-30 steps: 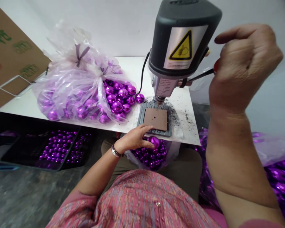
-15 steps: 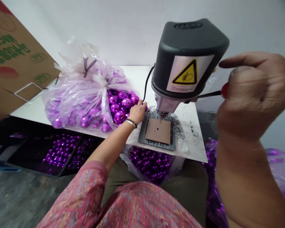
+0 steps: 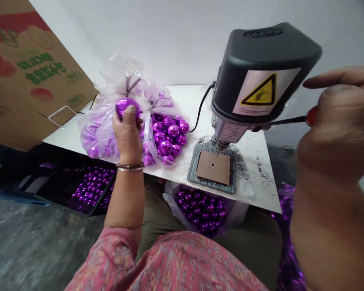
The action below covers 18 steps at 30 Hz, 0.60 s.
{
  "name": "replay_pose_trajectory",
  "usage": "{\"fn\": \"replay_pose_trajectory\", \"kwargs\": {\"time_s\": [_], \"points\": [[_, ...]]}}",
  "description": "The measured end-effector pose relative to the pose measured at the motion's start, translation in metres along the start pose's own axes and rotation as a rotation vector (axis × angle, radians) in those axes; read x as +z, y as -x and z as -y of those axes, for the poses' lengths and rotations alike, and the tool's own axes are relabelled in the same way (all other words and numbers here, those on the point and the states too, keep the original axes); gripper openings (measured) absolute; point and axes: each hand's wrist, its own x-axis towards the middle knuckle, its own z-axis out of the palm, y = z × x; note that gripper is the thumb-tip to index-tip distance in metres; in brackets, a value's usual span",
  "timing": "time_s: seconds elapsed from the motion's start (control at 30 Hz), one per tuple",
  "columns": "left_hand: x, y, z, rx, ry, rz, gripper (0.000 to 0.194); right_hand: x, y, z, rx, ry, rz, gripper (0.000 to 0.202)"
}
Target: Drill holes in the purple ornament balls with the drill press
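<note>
My left hand [image 3: 128, 131] is raised over the bagged balls, its fingers wrapped round a shiny purple ball [image 3: 125, 104]. On the right, my right hand [image 3: 342, 121] is curled at the red knob of the lever [image 3: 286, 121] on a black bench drill press [image 3: 261, 81]; one finger points out towards the motor housing. Under the drill bit, a brown square board [image 3: 220, 171] with a small dark hole lies on the grey drill base [image 3: 194, 167]. Faceted purple balls [image 3: 166, 137] spill from an open clear plastic bag [image 3: 109, 137] left of the drill.
Dark shavings are scattered on the white table [image 3: 176, 173] around the base. Between my legs hangs an open bag of purple balls [image 3: 200, 210]. A black crate [image 3: 91, 190] with more balls stands lower left, below a cardboard box [image 3: 39, 85]. A black cord [image 3: 202, 107] runs behind the drill.
My left hand has moved left and up from the bag's right edge beside the drill, and the purple ball now shows in it. My right hand stays at the lever. The view has shifted left.
</note>
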Motion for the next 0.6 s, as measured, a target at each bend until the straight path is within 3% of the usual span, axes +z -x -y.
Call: {"fn": "replay_pose_trajectory", "kwargs": {"time_s": [0.03, 0.07, 0.2, 0.27, 0.33, 0.47, 0.53, 0.6], "points": [[-0.008, 0.004, -0.004, -0.007, 0.070, -0.017, 0.029, 0.001, -0.001, 0.001, -0.019, -0.016, -0.009, 0.047], [-0.010, 0.013, -0.006, -0.032, 0.097, 0.048, 0.031, 0.002, -0.002, 0.001, -0.042, -0.029, -0.028, 0.046], [0.018, 0.077, -0.003, -0.325, 0.014, 0.698, 0.043, 0.005, -0.005, 0.003, -0.103, -0.030, -0.063, 0.042], [0.038, 0.102, 0.006, -0.448, 0.006, 0.854, 0.041, 0.005, -0.006, 0.002, -0.116, -0.033, -0.036, 0.039], [0.054, 0.112, 0.016, -0.543, 0.019, 0.905, 0.040, 0.005, -0.006, 0.002, -0.156, -0.060, -0.020, 0.038], [0.069, 0.106, 0.031, -0.638, 0.013, 0.962, 0.045, 0.004, -0.007, 0.002, -0.196, -0.088, -0.012, 0.037], [0.073, 0.102, 0.035, -0.589, -0.033, 0.986, 0.043, 0.004, -0.006, 0.004, -0.189, -0.078, 0.000, 0.034], [0.076, 0.102, 0.039, -0.418, -0.132, 0.985, 0.040, 0.004, -0.005, 0.006, -0.178, -0.067, 0.024, 0.033]]}}
